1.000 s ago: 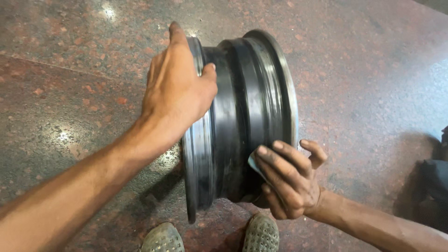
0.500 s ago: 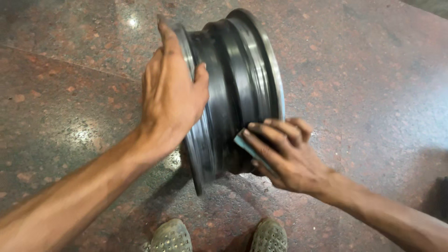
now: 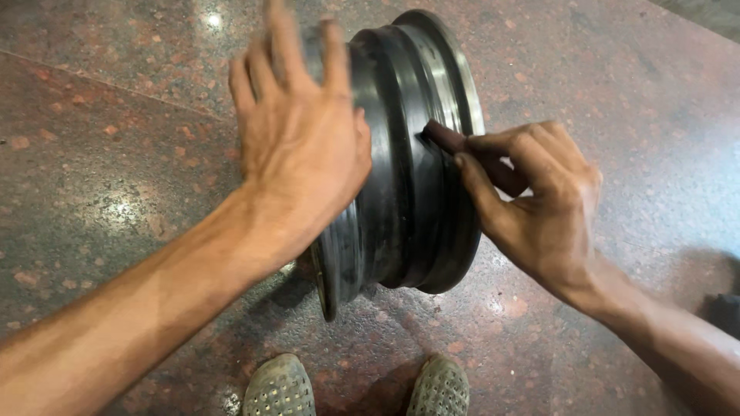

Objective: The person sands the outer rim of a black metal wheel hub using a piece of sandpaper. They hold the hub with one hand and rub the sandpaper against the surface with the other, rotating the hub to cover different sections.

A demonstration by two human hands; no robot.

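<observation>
A black steel wheel rim stands upright on its edge on the speckled reddish stone floor. My left hand rests flat over the rim's near flange, fingers spread upward and blurred. My right hand is pinched around a small folded piece of dark sanding paper, pressing it against the rim's barrel near the far flange.
The toes of my two grey perforated shoes show at the bottom edge, just in front of the rim. A dark object lies at the right edge of the floor.
My right hand has moved up from the rim's lower side to its upper barrel with the paper. My left hand shifted up along the flange, and the view has come closer.
</observation>
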